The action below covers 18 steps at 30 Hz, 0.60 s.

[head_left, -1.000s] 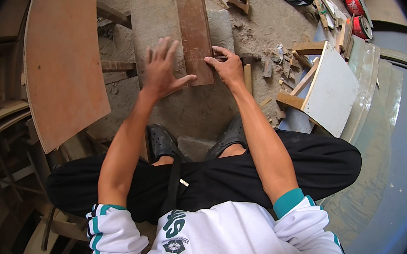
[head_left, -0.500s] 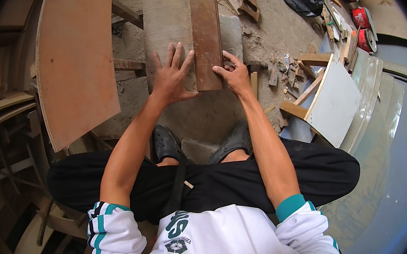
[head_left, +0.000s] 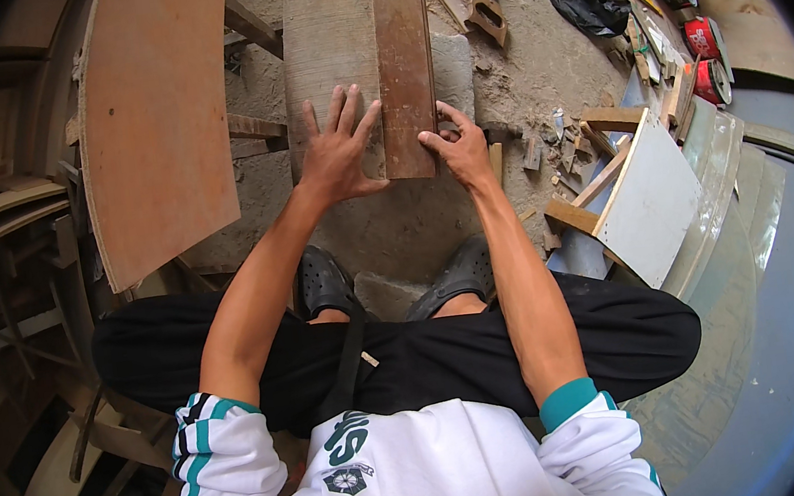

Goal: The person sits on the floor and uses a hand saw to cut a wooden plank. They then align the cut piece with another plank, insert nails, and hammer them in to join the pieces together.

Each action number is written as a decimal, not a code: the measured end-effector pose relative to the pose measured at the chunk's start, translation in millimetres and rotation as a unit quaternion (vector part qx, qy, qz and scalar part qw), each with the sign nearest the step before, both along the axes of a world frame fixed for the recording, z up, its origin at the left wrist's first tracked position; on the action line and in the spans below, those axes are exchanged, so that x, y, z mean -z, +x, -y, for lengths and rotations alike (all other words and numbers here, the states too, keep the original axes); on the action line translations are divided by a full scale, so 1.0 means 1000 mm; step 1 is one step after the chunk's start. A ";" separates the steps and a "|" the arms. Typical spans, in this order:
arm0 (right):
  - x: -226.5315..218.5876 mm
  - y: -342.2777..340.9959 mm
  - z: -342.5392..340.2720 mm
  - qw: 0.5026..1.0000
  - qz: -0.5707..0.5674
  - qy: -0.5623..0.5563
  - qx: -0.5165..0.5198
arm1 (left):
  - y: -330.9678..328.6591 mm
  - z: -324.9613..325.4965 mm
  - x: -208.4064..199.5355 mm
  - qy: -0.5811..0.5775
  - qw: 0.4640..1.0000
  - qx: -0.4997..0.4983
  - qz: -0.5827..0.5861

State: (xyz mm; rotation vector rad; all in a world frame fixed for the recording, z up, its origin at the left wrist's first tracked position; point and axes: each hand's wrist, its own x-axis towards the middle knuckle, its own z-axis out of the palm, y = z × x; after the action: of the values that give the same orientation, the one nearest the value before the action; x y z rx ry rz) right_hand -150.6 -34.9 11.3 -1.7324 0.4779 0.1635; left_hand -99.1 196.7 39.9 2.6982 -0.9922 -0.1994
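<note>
Since one second ago, the left hand has gone from a blur to a clear, calm shape, and its fingers now lie spread on the pale board. Both boards sit a bit lower and more to the right in the view. The right hand is still by the far side of the dark board.

The two hands are apart, one on each side of the dark board. The left one is wide open, with its thumb reaching to the dark board's near end. The right one has its thumb on the long right edge and its other fingers curled beside it. The picture does not show if it pinches hard.

The dark board lies in front of the person, above the gray shoes, with its long side right along the pale board. It is hard to tell if it sits on top of the pale board or next to it.

So far, the dark board looks set straight. No nail or screw can be seen in it. A wooden saw handle lies on the ground nearby, with no hand on it. How much is left cannot be told.
</note>
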 end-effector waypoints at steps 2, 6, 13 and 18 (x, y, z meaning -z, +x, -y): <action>0.000 -0.001 0.000 1.000 0.004 0.014 0.004 | 0.000 0.000 0.000 -0.002 1.000 -0.001 0.000; -0.002 -0.001 -0.001 1.000 0.001 0.015 0.001 | 0.000 0.000 0.000 0.005 1.000 -0.003 0.003; 0.004 0.001 0.001 1.000 0.008 -0.021 -0.010 | 0.000 0.000 0.001 0.013 1.000 0.005 0.018; -0.001 0.001 -0.003 0.998 0.012 -0.057 -0.009 | -0.001 -0.001 0.002 -0.015 1.000 0.000 0.023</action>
State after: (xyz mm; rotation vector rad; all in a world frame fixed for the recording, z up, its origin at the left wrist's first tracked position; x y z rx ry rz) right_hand -149.4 -32.1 12.2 -1.8478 0.4612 0.1295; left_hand -99.8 197.7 38.0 2.6867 -0.9993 -0.1210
